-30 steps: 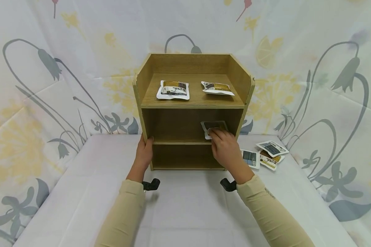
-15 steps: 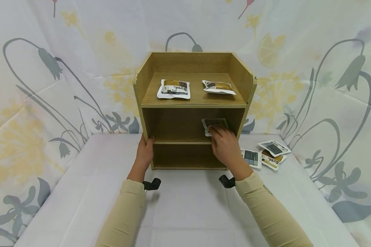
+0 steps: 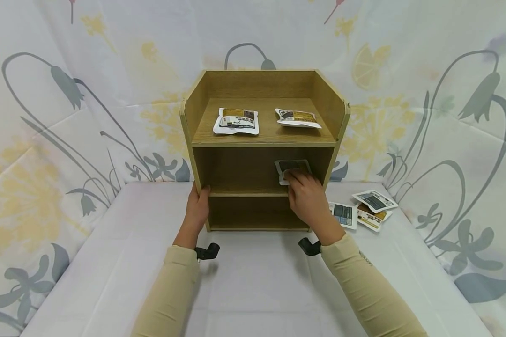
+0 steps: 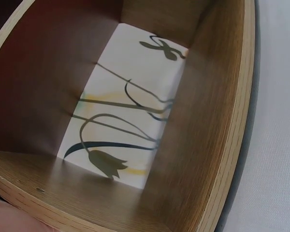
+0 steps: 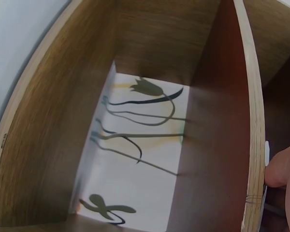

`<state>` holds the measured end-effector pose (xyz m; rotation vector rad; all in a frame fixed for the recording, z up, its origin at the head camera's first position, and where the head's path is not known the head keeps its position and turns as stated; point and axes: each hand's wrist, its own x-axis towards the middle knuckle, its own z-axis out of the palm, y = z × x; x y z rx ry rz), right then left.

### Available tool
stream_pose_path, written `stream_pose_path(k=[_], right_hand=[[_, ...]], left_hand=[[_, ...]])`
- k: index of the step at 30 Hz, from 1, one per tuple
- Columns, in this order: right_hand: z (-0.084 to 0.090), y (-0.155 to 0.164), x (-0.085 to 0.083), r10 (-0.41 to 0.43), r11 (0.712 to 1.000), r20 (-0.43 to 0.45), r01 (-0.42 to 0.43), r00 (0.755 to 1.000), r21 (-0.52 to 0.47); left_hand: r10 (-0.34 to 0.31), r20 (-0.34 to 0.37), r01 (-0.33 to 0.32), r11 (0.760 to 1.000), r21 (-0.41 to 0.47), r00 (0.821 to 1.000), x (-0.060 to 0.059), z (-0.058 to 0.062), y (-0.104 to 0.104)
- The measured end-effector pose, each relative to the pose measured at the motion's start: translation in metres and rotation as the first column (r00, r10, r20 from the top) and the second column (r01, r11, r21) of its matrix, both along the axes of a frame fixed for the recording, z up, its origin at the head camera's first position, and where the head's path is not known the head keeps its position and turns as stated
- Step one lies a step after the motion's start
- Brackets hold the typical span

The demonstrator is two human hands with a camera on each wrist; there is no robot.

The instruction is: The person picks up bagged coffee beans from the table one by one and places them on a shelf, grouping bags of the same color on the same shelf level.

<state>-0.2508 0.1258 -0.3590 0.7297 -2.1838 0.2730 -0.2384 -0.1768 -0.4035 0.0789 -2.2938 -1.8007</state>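
You had the wooden shelf unit [image 3: 263, 150] standing on the white-covered table [image 3: 253, 281], its back open so the flowered cloth [image 4: 130, 116] showed through the compartments in both wrist views. It looked rigid and fairly heavy for its size, stiff board with square edges, so a hold on a side panel would have served better than on the thin shelf lips.

Your left hand [image 3: 197, 209] gripped the left side panel at the level of the middle shelf, thumb hooked over the front edge and fingers round the outside. That braced the unit.

Your right hand [image 3: 307, 199] reached into the middle compartment on the right, fingers curled onto the near edge of the dark packet [image 3: 293, 169] lying flat on that shelf. The fingers hid the contact, but it read as a pinch at the packet's near rim. The packet seemed light, soft and slick-skinned, a sealed pouch that would bend if lifted by one corner; the flat seam at the edge was the surest place to take it.

Two more packets [image 3: 237, 121] lay flat on the top shelf, well apart. On the table just right of the unit lay a small heap of loose packets [image 3: 364, 210], partly overlapping.
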Motion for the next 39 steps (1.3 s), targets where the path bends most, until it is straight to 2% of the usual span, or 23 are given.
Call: stream_pose_path(k=[9, 15, 24, 34, 39], right_hand=[[0.000, 0.004, 0.003, 0.024, 1.000, -0.014, -0.024, 1.000, -0.008], [0.004, 0.007, 0.007, 0.089, 0.995, -0.051, -0.091, 0.995, -0.040], [0.008, 0.016, 0.021, 0.173, 0.977, -0.067, -0.180, 0.983, -0.118], [0.005, 0.029, 0.031, 0.209, 0.956, -0.127, -0.230, 0.970, -0.185], [0.003, 0.038, 0.034, 0.194, 0.954, -0.138, -0.220, 0.971, -0.203]], left_hand=[[-0.002, -0.005, 0.002, 1.000, -0.001, 1.000, -0.001, 0.000, -0.001], [-0.006, -0.018, 0.006, 1.000, 0.005, 1.000, -0.002, 0.000, -0.001], [-0.005, -0.003, 0.005, 1.000, -0.001, 1.000, -0.003, 0.000, -0.002], [-0.003, -0.005, 0.003, 1.000, -0.005, 1.000, -0.001, -0.001, -0.001], [0.000, 0.000, 0.000, 1.000, -0.011, 1.000, -0.001, -0.001, -0.001]])
